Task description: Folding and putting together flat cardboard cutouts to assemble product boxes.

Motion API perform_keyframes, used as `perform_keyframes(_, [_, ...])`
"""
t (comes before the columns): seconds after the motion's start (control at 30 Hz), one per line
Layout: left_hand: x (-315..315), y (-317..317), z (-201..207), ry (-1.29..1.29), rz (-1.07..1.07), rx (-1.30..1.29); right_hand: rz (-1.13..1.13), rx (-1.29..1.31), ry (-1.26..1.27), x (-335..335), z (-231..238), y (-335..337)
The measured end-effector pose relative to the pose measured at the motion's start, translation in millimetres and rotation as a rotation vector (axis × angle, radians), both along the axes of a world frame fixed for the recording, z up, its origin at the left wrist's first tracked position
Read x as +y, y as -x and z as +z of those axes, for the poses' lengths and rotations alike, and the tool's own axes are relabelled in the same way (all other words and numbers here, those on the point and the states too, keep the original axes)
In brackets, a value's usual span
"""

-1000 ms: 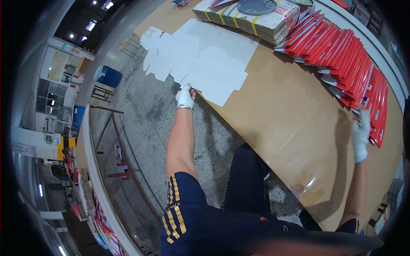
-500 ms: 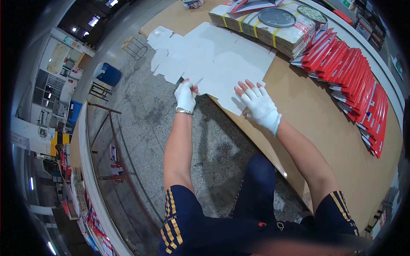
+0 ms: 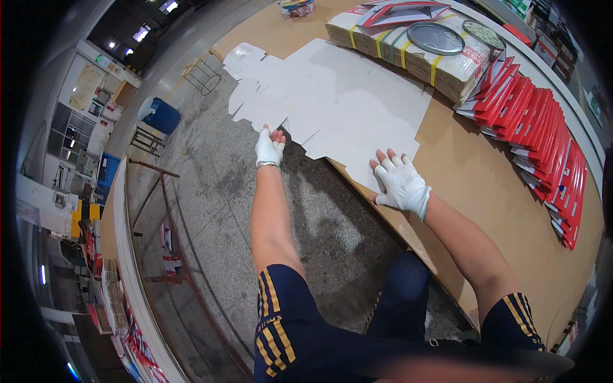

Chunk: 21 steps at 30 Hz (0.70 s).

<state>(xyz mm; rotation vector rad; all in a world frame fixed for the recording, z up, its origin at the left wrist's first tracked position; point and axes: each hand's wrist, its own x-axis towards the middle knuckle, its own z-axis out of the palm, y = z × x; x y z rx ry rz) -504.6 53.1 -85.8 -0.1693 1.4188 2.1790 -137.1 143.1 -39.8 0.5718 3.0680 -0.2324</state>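
A white die-cut cardboard sheet (image 3: 332,96) with slits and flaps lies flat, its jagged left side jutting past the brown tabletop's edge. At that jutting side is my left hand (image 3: 271,147), in a white fingerless glove, its bare fingertips turned up and slightly apart. It is close to a small lifted flap (image 3: 283,125); whether it touches the flap I cannot tell. My right hand (image 3: 402,183), gloved the same way, rests with fingers spread on the sheet's near right corner, thumb by the table edge.
A strapped cardboard stack (image 3: 408,60) stands behind the sheet, bearing a grey round lid (image 3: 435,38) and a greenish tin (image 3: 483,34). Red folded cartons (image 3: 543,134) fan along the right of the brown table (image 3: 491,210). A metal rack (image 3: 169,210) stands on the floor at left.
My right hand has come down flat onto the sheet's corner. The fingers of my left hand have spread somewhat at the jutting side. The whole view has shifted slightly.
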Motion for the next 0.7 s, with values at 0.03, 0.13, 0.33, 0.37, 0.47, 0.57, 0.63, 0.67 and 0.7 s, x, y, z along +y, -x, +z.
perform_keyframes(0.03, [3, 8, -1, 0.028, 0.07, -0.045, 0.013, 0.01, -0.016, -1, -1, 0])
perform_keyframes(0.13, [6, 22, -1, 0.109, 0.125, 0.128, 0.013, 0.067, -0.028, -8, -2, 1])
perform_keyframes(0.33, [30, 3, 22, 0.891, 0.309, 1.055, -0.007, 0.086, -0.067, -7, -4, -3])
perform_keyframes(0.37, [30, 1, 26, 0.929, 0.329, 1.205, -0.004, 0.086, -0.065, -7, -3, -1])
perform_keyframes(0.47, [39, -15, 30, 0.998, 0.317, 1.378, -0.013, 0.071, -0.053, -5, -5, -3])
perform_keyframes(0.57, [42, -12, 27, 0.529, 0.286, 0.762, -0.007, 0.117, -0.06, -6, -6, -3])
perform_keyframes(0.63, [32, 6, 21, 0.483, 0.298, 0.832, 0.01, 0.142, -0.072, -11, -4, 2])
perform_keyframes(0.67, [26, 16, 18, 0.43, 0.303, 0.899, 0.02, 0.15, -0.066, -14, -3, 7])
perform_keyframes(0.7, [32, 10, 16, 0.726, 0.364, 1.178, 0.006, 0.125, -0.073, -12, -6, 7])
